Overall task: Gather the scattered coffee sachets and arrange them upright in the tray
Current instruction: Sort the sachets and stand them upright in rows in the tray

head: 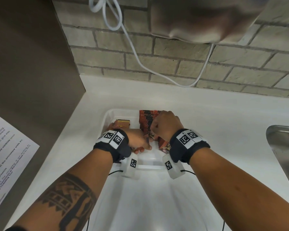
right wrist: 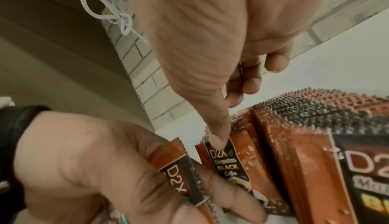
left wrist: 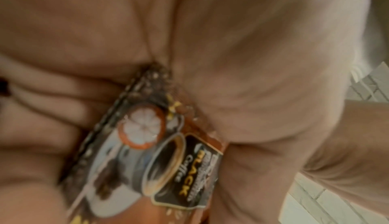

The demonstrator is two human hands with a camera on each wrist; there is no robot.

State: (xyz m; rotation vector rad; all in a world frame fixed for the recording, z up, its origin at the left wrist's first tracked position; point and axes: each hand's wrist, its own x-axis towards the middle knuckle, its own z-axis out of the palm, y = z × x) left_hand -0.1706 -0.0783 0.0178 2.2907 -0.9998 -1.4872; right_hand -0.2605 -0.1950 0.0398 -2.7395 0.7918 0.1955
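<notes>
- Our left hand [head: 137,140] clamps a brown foil coffee sachet [right wrist: 181,177] over the white plastic tray [head: 107,119].
- Our right hand [head: 165,125] pinches one upright sachet [right wrist: 227,164] in the packed row [head: 147,120].

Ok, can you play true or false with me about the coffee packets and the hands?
1. The left hand grips coffee sachets. True.
2. The white tray sits inside the metal sink. False: it rests on the white counter, left of the sink.
3. A row of sachets stands upright in the tray. True.
4. The right hand is over the sink. False: it is at the row in the tray.
5. The cable on the brick wall is black. False: it is white.
</notes>
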